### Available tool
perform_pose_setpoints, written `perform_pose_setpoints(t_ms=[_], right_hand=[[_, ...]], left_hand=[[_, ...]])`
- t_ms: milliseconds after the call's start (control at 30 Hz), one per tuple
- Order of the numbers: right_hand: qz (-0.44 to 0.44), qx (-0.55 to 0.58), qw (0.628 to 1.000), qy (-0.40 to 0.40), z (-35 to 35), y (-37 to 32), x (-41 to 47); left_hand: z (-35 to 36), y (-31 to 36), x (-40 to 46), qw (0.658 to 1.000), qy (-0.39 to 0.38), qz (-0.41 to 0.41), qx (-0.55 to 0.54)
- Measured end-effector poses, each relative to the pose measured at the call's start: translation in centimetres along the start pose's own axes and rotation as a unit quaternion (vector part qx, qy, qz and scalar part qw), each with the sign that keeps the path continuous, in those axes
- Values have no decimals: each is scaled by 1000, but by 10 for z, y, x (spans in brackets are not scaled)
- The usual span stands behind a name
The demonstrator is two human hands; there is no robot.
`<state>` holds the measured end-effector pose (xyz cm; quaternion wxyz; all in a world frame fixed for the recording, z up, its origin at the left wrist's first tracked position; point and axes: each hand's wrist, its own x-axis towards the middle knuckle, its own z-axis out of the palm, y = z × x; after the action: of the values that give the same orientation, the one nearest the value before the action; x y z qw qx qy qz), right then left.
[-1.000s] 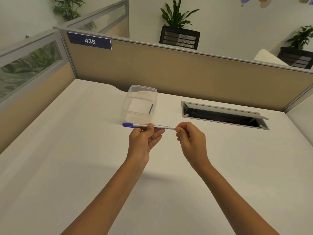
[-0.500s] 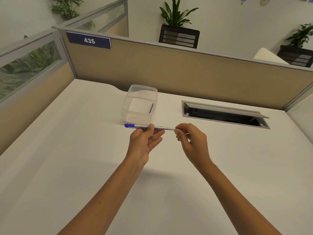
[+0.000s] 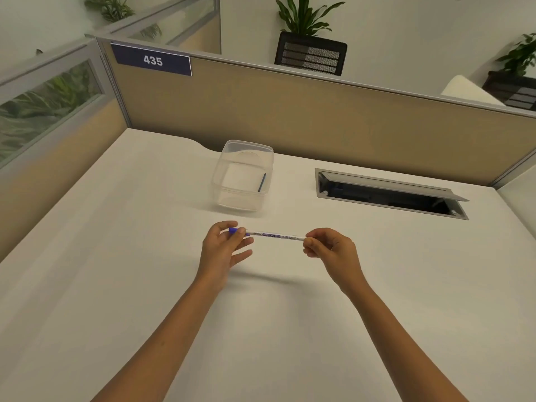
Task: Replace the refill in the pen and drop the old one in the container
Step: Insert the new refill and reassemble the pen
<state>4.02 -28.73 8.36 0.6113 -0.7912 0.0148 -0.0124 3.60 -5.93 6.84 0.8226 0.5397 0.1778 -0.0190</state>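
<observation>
both hands (image 3: 224, 246) (image 3: 330, 248) pinch the pen (image 3: 275, 236) ends, near the container (image 3: 243, 177).

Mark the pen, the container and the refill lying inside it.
pen (image 3: 275, 235), head view, middle of the white printed barrel between the hands.
container (image 3: 232, 195), head view, clear near wall.
refill (image 3: 262, 182), head view, middle of the thin blue rod by the container's right wall.

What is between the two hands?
In the head view, the pen spans the gap: left hand pinches its blue end, right hand its other end.
</observation>
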Motion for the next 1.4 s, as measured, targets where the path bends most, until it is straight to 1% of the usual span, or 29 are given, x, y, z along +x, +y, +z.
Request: perform_pose_setpoints(t_ms=[133,200,267,333,400,500,533,567,667,767,967,1067,1200,1300,1367,1400], right_hand=[[20,-25,999,3,3,24,6],[20,-48,999,6,5,36,8],[16,-73,997,6,8,47,10],[7,-112,994,7,11,59,13],[-15,-176,984,13,14,70,16],[-45,-267,962,15,18,86,20],[-49,-286,957,23,19,91,20],[-52,-298,953,36,21,95,20],[-55,-314,945,73,25,104,18],[-50,-315,944,88,28,107,18],[-50,-313,945,85,27,108,18],[-47,-306,948,78,25,108,17],[-17,-280,956,80,24,105,14],[-17,-305,948,89,23,103,5],[-29,-359,930,74,22,105,-2],[-30,-388,919,57,22,106,-6]], left_hand=[[-20,-12,16,986,-50,35,155],[-27,-18,24,971,-67,50,225],[-33,-27,31,949,-69,81,295],[-36,-36,38,912,-51,131,384],[-39,-42,44,865,-25,190,464],[-41,-51,54,796,-20,277,538],[-41,-56,57,778,-16,286,559],[-42,-60,59,769,-10,279,575],[-43,-71,62,772,-3,252,584],[-45,-74,63,772,4,257,581],[-46,-74,62,764,5,263,589],[-45,-73,61,769,1,261,584],[-46,-69,58,771,-16,243,588],[-49,-67,53,758,-41,231,609],[-52,-67,48,738,-55,221,635],[-54,-68,44,722,-60,214,654]])
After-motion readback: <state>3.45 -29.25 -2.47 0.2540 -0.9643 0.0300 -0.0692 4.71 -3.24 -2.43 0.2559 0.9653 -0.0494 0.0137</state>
